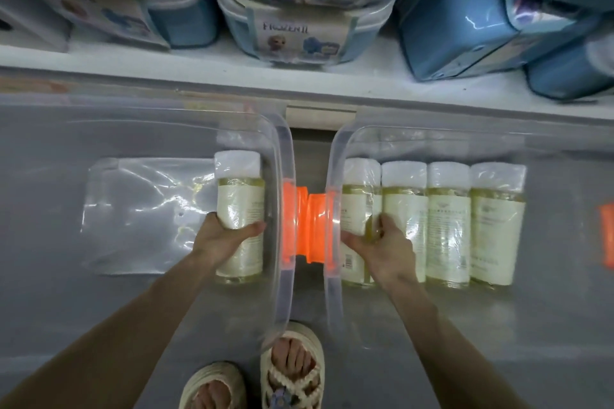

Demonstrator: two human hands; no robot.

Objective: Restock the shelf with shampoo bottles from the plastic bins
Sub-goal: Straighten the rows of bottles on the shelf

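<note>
Two clear plastic bins sit side by side on the floor, the left bin and the right bin. A single shampoo bottle with yellow liquid, pale label and white cap lies in the left bin; my left hand grips its lower half. The right bin holds several such bottles lying in a row. My right hand grips the leftmost of them. Beside it lie three more bottles.
Orange latches join the bins between my hands. An empty plastic wrapper lies in the left bin. The white shelf above carries blue packaged boxes. My sandalled feet stand at the bottom.
</note>
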